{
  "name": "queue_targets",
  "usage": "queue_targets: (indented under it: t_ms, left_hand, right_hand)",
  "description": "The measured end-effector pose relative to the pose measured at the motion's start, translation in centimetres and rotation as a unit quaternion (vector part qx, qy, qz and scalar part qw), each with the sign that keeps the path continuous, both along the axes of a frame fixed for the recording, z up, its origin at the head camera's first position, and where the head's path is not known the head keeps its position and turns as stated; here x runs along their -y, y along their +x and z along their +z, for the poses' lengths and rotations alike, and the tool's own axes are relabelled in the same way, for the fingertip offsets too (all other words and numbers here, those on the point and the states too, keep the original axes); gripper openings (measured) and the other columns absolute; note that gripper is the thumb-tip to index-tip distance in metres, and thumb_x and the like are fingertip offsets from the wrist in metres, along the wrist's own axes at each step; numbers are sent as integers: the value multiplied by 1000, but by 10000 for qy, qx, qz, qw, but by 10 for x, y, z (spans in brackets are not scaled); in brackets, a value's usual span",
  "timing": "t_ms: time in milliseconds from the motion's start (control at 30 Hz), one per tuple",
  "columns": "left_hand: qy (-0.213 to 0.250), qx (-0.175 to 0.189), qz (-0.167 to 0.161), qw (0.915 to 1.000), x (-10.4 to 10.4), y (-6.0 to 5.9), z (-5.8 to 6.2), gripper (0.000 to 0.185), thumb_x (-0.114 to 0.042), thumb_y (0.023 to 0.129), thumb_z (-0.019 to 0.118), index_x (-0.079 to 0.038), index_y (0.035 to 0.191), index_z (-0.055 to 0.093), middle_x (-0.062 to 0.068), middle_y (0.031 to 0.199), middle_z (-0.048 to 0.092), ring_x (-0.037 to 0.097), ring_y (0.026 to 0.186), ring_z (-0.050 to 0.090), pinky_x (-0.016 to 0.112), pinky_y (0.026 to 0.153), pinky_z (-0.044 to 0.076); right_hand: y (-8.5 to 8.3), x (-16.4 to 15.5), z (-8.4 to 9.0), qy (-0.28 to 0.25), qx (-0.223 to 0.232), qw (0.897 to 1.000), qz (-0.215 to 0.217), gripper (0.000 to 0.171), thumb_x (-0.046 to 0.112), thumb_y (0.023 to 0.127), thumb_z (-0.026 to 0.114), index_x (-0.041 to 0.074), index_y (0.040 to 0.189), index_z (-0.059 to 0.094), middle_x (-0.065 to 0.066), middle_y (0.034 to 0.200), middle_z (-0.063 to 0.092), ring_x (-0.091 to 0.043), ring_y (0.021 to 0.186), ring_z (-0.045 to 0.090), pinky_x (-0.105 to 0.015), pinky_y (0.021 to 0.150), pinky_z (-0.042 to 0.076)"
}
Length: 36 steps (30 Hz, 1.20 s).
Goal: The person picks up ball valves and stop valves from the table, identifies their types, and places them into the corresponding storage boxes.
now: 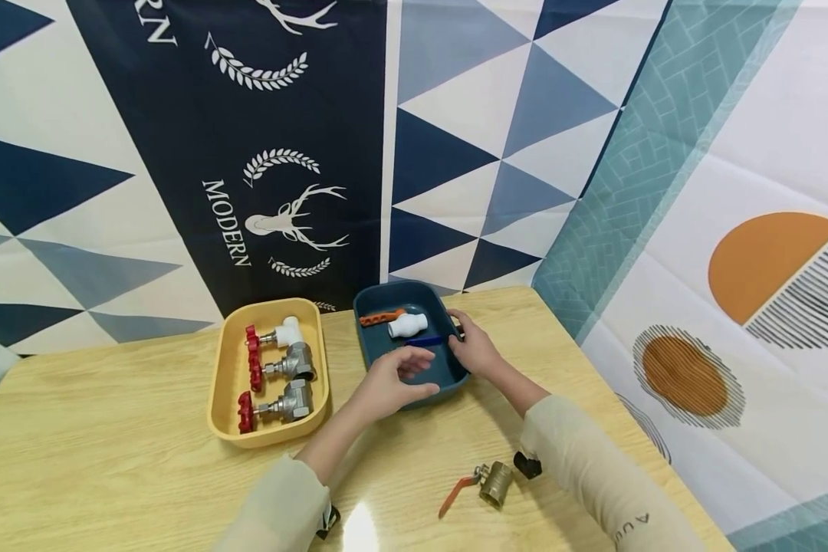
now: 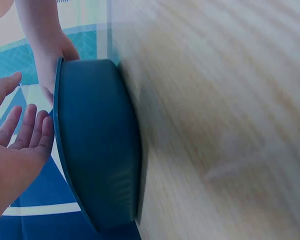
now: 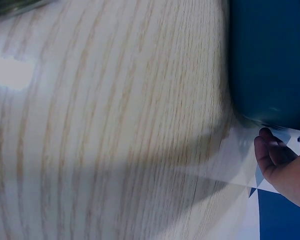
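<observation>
Steadying: right hand (image 1: 474, 346) clamped on blue tray (image 1: 379, 360) right rim, blue-handled valve (image 1: 428, 341) under fingers.
Left hand (image 1: 393, 383): fingers apart, hovering over near rim.

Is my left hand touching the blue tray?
Apart. In the left wrist view the left hand hovers open beside the blue tray, with a gap showing between fingers and rim.

A wooden table (image 1: 110, 429) carries a yellow tray (image 1: 224, 383), a blue tray (image 1: 372, 353) and a brass valve (image 1: 486, 483).
</observation>
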<state>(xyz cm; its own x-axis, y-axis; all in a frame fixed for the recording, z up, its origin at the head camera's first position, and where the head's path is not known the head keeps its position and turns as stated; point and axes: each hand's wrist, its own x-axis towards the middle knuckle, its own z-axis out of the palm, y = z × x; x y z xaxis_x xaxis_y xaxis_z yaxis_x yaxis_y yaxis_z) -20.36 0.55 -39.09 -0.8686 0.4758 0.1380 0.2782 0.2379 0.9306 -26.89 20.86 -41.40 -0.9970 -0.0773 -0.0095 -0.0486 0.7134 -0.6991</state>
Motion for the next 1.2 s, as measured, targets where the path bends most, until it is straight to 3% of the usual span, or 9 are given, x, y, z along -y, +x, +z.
queue_targets:
  t_ms: [333,533,867,1200]
  left_hand:
    - [-86,-39,-233,9997,-9,21,0,41,-17,80,74,-7,117,60,14,110,64,29,103,59,40,86,50]
    - [-209,22,-440,9988,-15,35,-2,42,-17,80,74,-9,118,60,8,110,63,28,105,58,39,86,50]
    - [-528,609,-866,9930,-30,49,-13,51,-23,79,75,-11,125,56,14,114,60,30,104,56,31,80,51]
    - [-1133,584,-1076,9860,-50,62,-26,59,-26,74,78,-6,125,55,11,109,62,22,94,58,26,78,48]
  right_hand:
    - [-8,2,3,153,-141,9998,67,51,11,94,47,11,143,33,-22,125,55,-33,109,57,-45,85,50]
    - [-9,5,2,167,-155,9997,113,51,11,94,47,12,143,33,-21,125,55,-32,109,56,-44,85,50]
    - [-8,1,-2,128,-153,9997,119,50,12,94,46,12,143,33,-22,130,52,-34,114,55,-47,89,49]
    - [-6,-2,-2,128,-45,9998,113,51,12,95,44,11,144,32,-21,130,52,-33,115,53,-46,89,48]
